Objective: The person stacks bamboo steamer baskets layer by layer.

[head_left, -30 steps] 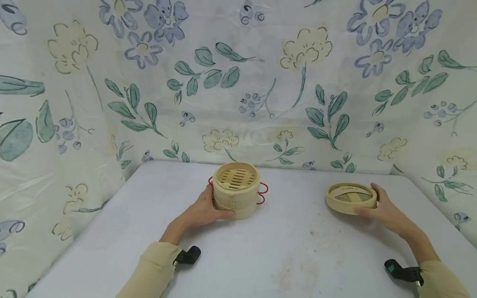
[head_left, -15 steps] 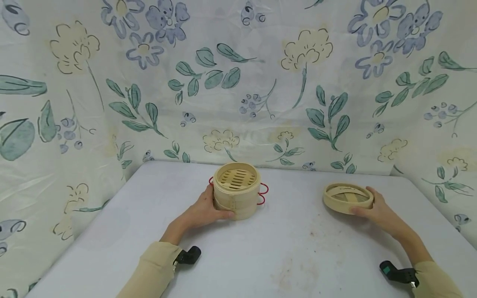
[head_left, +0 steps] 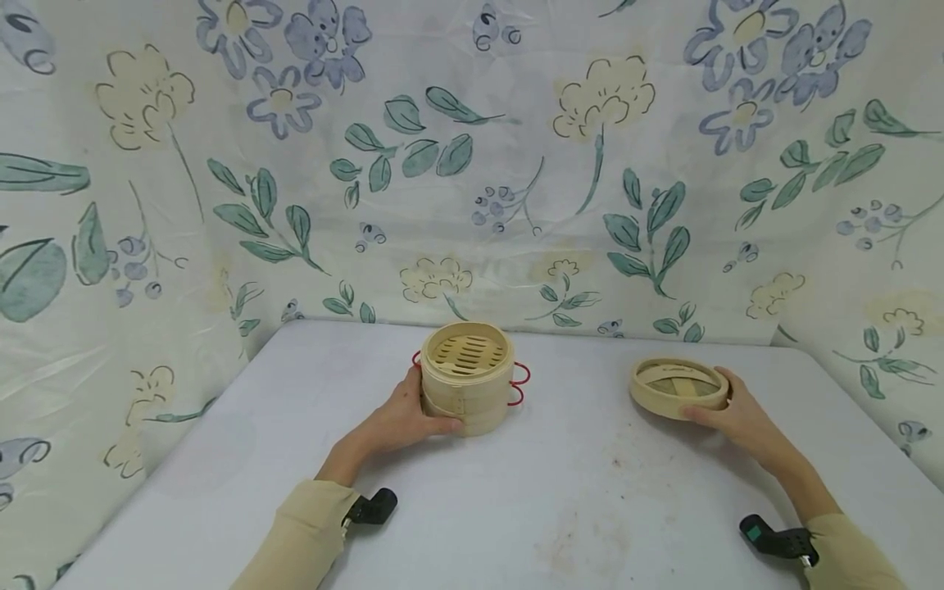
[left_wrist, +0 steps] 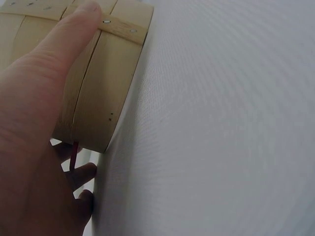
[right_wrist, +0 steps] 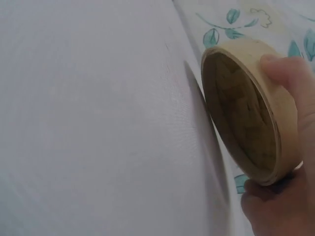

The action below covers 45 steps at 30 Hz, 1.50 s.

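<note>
A round bamboo steamer (head_left: 483, 406), two tiers stacked, stands upright on the white table with its slatted floor showing at the open top. Red loops stick out from its sides. My left hand (head_left: 401, 419) holds it from the left, thumb (left_wrist: 69, 37) across the front wall and fingers partly hidden around the far side. To the right, my right hand (head_left: 746, 422) grips the rim of the bamboo steamer lid (head_left: 664, 403), thumb in front. In the right wrist view the hollow underside of the lid (right_wrist: 236, 108) shows, tilted and raised off the table.
The white table (head_left: 560, 467) carries faint brownish smudges and specks (head_left: 590, 541) in front of the lid. A floral cloth (head_left: 531, 270) hangs along the back and both sides. A black device (head_left: 778, 541) is strapped at each wrist.
My right hand has carried the lid a little to the left, toward the steamer. The left hand and the steamer have stayed in place.
</note>
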Tool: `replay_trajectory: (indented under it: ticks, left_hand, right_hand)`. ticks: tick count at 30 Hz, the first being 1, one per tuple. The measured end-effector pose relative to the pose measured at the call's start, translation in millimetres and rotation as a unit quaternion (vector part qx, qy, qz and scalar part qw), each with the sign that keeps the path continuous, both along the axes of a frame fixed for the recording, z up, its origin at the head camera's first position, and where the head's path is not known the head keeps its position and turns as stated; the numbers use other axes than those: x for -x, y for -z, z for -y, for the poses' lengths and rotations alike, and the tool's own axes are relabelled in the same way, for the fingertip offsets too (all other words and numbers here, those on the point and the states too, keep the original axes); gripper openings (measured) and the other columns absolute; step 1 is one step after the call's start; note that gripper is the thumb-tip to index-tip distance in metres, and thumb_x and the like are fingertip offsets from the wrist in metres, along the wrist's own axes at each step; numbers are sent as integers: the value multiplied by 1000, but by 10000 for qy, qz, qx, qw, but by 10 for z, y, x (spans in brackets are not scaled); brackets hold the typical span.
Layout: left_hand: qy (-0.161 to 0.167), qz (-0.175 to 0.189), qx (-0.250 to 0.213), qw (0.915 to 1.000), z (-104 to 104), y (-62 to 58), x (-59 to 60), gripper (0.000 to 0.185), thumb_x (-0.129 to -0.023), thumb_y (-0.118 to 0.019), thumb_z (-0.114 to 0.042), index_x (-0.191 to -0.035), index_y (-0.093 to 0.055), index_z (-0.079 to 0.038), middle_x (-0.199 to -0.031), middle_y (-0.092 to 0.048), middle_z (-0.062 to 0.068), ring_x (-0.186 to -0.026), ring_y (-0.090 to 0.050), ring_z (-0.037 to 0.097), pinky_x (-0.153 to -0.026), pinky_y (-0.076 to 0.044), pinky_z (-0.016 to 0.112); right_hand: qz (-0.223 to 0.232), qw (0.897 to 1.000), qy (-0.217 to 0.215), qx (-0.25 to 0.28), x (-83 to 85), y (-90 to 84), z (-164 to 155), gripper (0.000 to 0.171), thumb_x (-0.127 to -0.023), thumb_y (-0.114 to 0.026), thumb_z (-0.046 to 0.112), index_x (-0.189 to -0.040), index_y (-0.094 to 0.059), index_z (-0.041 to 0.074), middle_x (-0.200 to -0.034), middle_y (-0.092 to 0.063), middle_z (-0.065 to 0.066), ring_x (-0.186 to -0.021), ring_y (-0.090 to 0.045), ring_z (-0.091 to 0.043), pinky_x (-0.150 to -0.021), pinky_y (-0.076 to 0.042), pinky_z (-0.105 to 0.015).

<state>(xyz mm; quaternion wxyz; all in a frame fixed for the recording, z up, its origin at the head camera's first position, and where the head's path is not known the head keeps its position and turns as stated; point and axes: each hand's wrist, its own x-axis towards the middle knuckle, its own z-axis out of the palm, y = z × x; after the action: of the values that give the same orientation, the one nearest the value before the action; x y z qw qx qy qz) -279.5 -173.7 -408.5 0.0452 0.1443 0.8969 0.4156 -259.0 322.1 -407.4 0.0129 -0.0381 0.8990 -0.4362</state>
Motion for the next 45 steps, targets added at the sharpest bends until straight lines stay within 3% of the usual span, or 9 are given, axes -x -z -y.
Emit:
replay_trajectory:
  ticks: [14, 17, 19, 23, 25, 31, 34, 37, 45]
  left_hand:
    - [21, -44, -29, 10000, -15, 32, 5, 117, -72, -86, -49, -152, -14, -2, -148, -36, 19, -143, -32, 33, -118, -26, 51]
    - [-37, 18, 21, 10000, -34, 16, -14, 118, -71, -86, -51, -151, -15, -3, -147, -37, 18, -142, -33, 32, -117, -27, 51]
    - [-66, 41, 34, 10000, -42, 7, -22, 118, -71, -86, -51, -152, -14, -3, -148, -36, 18, -142, -33, 32, -117, -27, 51]
    - [-96, 44, 44, 9999, -40, 13, -22, 121, -70, -86, -52, -153, -12, -4, -149, -35, 19, -143, -32, 32, -118, -26, 50]
    - [-106, 19, 24, 9999, -34, 17, -17, 120, -70, -86, -51, -153, -13, -3, -149, -35, 19, -143, -32, 32, -118, -26, 51]
    - [-93, 14, 35, 9999, -17, 22, -4, 119, -72, -85, -50, -153, -12, -2, -149, -34, 20, -143, -31, 34, -118, -26, 52]
    - [-90, 31, 59, 9999, -18, 15, -10, 120, -72, -85, -51, -153, -12, -2, -150, -34, 20, -144, -31, 33, -118, -26, 51]
    - [-106, 52, 72, 9999, -19, 2, -16, 120, -72, -85, -50, -153, -12, -2, -150, -34, 20, -143, -31, 32, -118, -26, 51]
    - [-99, 73, 114, 9999, -8, -10, -25, 122, -72, -85, -51, -154, -10, -1, -152, -32, 22, -145, -29, 34, -118, -24, 51]
  right_hand:
    - [-685, 9971, 169, 300, -15, -168, 50, 107, -90, -72, 27, -153, 9, -5, -154, -8, -39, -140, -18, -54, -113, -24, -61]
    - [-899, 9953, 123, 348, -27, -210, 90, 103, -91, -73, 23, -154, 3, -3, -154, -12, -35, -141, -19, -51, -115, -29, -36]
    - [-1021, 9939, 88, 404, -23, -231, 133, 100, -90, -74, 21, -154, 0, -3, -154, -14, -33, -141, -21, -50, -106, -30, -15]
    - [-1078, 9925, 22, 572, 4, -281, 255, 101, -90, -74, 19, -155, 0, -1, -156, -12, -30, -142, -20, -48, -89, -30, -1]
    - [-1069, 9921, -15, 659, 15, -311, 326, 103, -89, -74, 19, -155, 2, -1, -157, -10, -30, -144, -18, -47, -97, -32, -5]
    - [-1295, 9877, -197, 857, 29, -346, 545, 100, -87, -77, 15, -154, -4, -2, -155, -16, -27, -143, -21, -44, -95, -31, -3]
    - [-1257, 9879, -233, 880, 34, -377, 656, 103, -86, -77, 15, -155, -2, 0, -156, -16, -26, -144, -22, -43, -111, -34, -26]
    - [-1202, 9880, -273, 931, 50, -418, 776, 105, -85, -78, 15, -156, -1, 3, -157, -15, -25, -145, -22, -43, -114, -30, -54]
    - [-1232, 9845, -503, 1141, 154, -499, 1108, 104, -84, -79, 17, -155, -5, 3, -157, -19, -22, -145, -24, -39, -112, -33, -54]
